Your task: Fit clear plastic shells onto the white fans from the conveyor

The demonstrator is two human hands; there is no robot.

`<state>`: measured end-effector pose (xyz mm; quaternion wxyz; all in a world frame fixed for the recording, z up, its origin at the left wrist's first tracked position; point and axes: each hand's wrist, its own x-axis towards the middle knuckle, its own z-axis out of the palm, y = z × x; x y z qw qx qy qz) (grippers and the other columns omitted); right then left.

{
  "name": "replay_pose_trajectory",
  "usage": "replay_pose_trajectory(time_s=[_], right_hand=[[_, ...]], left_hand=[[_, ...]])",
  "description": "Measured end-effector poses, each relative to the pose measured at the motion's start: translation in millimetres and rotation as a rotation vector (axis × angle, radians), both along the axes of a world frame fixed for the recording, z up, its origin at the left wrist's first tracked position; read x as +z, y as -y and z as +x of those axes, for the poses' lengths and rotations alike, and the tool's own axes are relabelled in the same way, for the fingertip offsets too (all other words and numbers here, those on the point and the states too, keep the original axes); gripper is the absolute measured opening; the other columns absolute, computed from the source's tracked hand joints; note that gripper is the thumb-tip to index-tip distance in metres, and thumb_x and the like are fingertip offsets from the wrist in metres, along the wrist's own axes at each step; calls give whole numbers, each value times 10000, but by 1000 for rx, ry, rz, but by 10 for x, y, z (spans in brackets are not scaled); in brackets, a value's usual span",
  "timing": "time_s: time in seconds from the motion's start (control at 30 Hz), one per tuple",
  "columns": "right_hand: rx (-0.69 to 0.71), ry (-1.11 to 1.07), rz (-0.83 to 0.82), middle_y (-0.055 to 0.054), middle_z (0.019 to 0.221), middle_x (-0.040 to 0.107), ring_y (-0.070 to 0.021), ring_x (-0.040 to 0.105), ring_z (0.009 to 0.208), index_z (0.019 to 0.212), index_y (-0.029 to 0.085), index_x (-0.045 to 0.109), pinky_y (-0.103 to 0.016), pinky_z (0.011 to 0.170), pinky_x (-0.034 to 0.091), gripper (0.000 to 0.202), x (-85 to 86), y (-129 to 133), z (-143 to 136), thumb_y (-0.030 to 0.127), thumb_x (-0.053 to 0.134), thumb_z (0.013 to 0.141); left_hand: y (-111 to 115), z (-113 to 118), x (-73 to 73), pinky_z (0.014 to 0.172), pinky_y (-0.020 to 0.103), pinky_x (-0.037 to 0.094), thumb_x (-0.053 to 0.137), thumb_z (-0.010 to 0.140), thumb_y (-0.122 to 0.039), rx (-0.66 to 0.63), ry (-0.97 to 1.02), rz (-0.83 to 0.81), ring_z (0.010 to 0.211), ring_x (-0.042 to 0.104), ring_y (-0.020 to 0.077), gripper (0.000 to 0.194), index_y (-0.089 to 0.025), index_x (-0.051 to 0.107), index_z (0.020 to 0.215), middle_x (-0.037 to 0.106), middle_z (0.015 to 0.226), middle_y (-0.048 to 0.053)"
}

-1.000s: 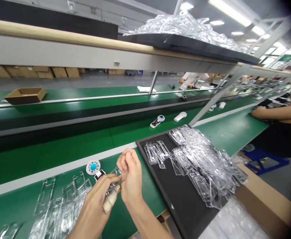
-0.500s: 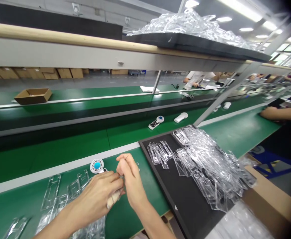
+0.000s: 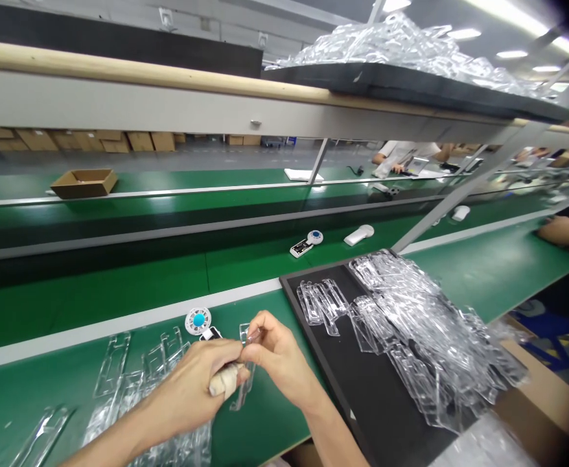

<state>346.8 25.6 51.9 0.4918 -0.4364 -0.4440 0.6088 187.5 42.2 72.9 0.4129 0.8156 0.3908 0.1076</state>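
Observation:
My left hand [image 3: 194,389] and my right hand [image 3: 277,357] meet over the green bench and both pinch a clear plastic shell [image 3: 244,370]. A bandaged finger shows on the left hand. Just behind the hands lies a small white device with a blue centre [image 3: 198,321]. To the left, several clear plastic shells [image 3: 133,383] lie spread on the bench. On the right a black tray [image 3: 357,383] carries a heap of clear shells [image 3: 425,324].
Beyond the bench runs a green conveyor belt [image 3: 119,272] carrying a white-and-blue device [image 3: 306,243] and a white device [image 3: 359,234]. A cardboard box [image 3: 84,182] sits on the far line. Another person's arm [image 3: 564,230] rests at the right. An overhead shelf [image 3: 401,84] holds more clear shells.
My hands dropped lower toward the bench, still joined on the clear shell, which now hangs below my fingers. The view has shifted to the left.

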Motion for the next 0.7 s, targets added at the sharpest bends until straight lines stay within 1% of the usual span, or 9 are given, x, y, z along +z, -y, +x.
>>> replay_pose_trajectory(time_s=[0.1, 0.17, 0.27, 0.33, 0.4, 0.47, 0.53, 0.6, 0.7], right_hand=[[-149, -1, -13, 72, 660, 417, -92, 436, 568, 763, 216, 444, -231, 557, 364, 161, -24, 47, -93, 208, 602, 735], [-204, -19, -2, 68, 677, 394, -95, 424, 558, 783, 224, 425, -237, 545, 364, 157, -43, 71, -127, 249, 579, 768], [-243, -71, 98, 49, 719, 364, -102, 365, 612, 782, 218, 434, -240, 581, 346, 159, -64, 76, -141, 318, 551, 819], [-277, -134, 126, 44, 730, 349, -106, 334, 634, 752, 215, 420, -243, 610, 334, 198, -60, 58, -158, 338, 556, 828], [-308, -202, 109, 48, 717, 338, -108, 326, 632, 726, 217, 397, -245, 613, 325, 226, -44, 33, -201, 338, 558, 828], [-319, -263, 96, 49, 700, 341, -110, 327, 627, 719, 218, 390, -247, 609, 322, 215, -22, 8, -268, 328, 526, 844], [-343, -303, 95, 50, 687, 347, -114, 330, 624, 727, 220, 397, -250, 608, 322, 183, -4, -12, -338, 310, 492, 856], [-388, -294, 91, 49, 680, 351, -116, 331, 621, 725, 221, 397, -254, 610, 319, 186, 7, -27, -390, 313, 470, 870], [-436, -258, 113, 42, 683, 351, -122, 329, 622, 700, 219, 385, -265, 618, 315, 273, 5, -46, -425, 389, 387, 914]], left_hand=[[22, 26, -32, 558, 261, 275, 360, 871, -230, 47, -24, 112, 594, 435, 150, 207, -199, 481, 706, 510, 661, 8], [25, 31, -28, 564, 264, 288, 356, 870, -228, 69, -17, 120, 604, 445, 155, 206, -201, 481, 708, 523, 669, 12], [-16, 8, -11, 635, 266, 356, 423, 865, -318, 89, 76, 14, 710, 495, 169, 195, -205, 497, 725, 559, 768, 20], [-58, -8, -16, 766, 294, 394, 535, 812, -389, 150, 200, -94, 912, 514, 203, 177, -223, 529, 869, 570, 975, 45], [-82, 1, -33, 852, 325, 397, 624, 742, -427, 205, 344, -294, 1051, 487, 229, 434, -254, 466, 1108, 525, 1131, 69], [-72, 46, -48, 824, 328, 420, 656, 701, -462, 225, 443, -556, 993, 529, 224, 671, -257, 341, 1257, 549, 1082, 77], [-30, 114, -56, 732, 300, 434, 678, 670, -481, 245, 493, -720, 817, 563, 192, 774, -220, 294, 1289, 587, 926, 52], [30, 181, -77, 647, 266, 418, 698, 646, -492, 303, 512, -736, 717, 542, 165, 805, -192, 299, 1278, 591, 861, 37], [136, 254, -158, 649, 261, 424, 648, 693, -523, 399, 561, -657, 780, 549, 180, 689, -196, 356, 1225, 590, 920, 52]])
